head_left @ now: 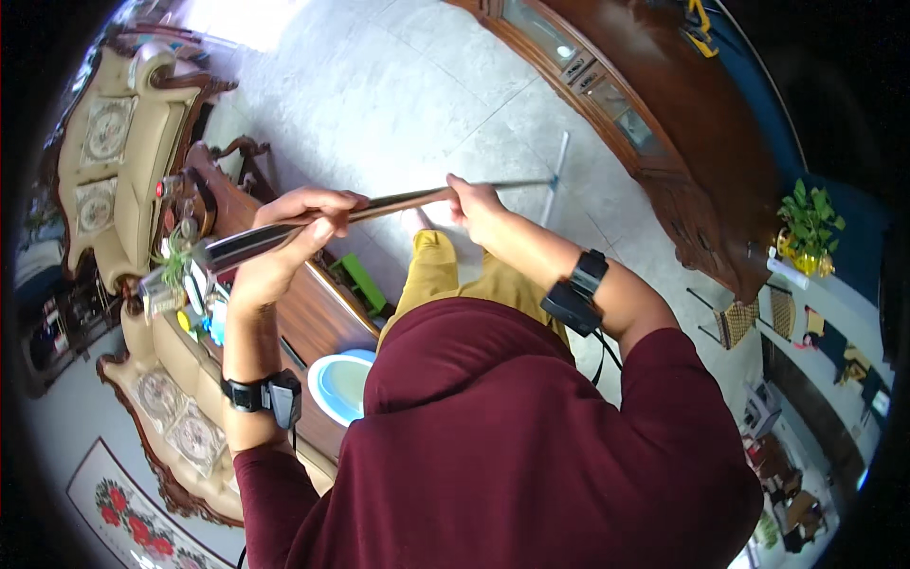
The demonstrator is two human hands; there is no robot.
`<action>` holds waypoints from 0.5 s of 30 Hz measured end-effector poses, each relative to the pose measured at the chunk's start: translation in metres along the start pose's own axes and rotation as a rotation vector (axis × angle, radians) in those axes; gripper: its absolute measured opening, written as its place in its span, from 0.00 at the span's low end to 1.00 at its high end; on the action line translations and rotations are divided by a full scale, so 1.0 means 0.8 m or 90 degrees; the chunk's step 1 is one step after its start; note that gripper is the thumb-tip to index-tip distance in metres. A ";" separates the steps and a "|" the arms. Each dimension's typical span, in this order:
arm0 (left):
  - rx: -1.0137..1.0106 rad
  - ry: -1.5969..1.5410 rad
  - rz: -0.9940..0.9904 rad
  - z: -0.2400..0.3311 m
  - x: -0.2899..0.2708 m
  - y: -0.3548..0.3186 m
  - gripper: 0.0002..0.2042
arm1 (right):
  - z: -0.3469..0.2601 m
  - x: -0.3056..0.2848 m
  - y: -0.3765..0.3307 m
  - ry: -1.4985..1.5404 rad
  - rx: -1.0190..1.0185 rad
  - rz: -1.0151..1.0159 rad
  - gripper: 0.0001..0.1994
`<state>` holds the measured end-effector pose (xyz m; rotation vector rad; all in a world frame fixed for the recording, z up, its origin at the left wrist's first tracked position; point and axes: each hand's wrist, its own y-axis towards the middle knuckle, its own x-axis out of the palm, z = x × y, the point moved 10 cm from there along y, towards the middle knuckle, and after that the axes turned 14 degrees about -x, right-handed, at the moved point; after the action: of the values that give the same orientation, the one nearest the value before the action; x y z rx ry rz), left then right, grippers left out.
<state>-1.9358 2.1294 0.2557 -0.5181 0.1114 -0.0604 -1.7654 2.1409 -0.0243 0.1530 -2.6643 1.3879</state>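
Observation:
A long-handled floor mop or squeegee (398, 201) slants across the view in front of me, its dark handle nearly level. The near end of the handle juts past my left hand (294, 228), whose fingers are wrapped round it. Farther along, my right hand (474, 207) grips the same handle with its fingers closed. At the far right end, a thin pale crosswise head (557, 180) is over or against the grey floor (417, 95); whether it touches cannot be told. Black devices are strapped to both my forearms.
To the left stands a wooden table (322, 327) with a white and blue basin (336, 387) and several small items. A green stool (360, 283) is beside it. Cream sofas (133, 142) lie beyond. A wooden cabinet (664, 142) borders the right, near a potted plant (810, 223).

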 end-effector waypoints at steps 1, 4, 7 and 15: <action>-0.027 0.001 -0.014 -0.010 0.001 0.013 0.15 | 0.005 -0.011 -0.005 0.002 0.013 0.020 0.13; -0.070 0.005 -0.097 -0.039 0.030 0.061 0.15 | 0.051 -0.066 0.013 0.034 0.055 0.117 0.13; -0.117 -0.046 -0.267 -0.085 0.073 0.097 0.13 | 0.111 -0.121 0.042 0.052 0.069 0.211 0.10; -0.072 0.014 -0.352 -0.086 0.020 0.154 0.10 | 0.086 -0.055 0.073 0.128 0.000 0.301 0.09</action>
<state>-1.9244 2.2013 0.1339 -0.6491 -0.0096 -0.6024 -1.7358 2.1191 -0.1178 -0.6205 -2.6278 1.4235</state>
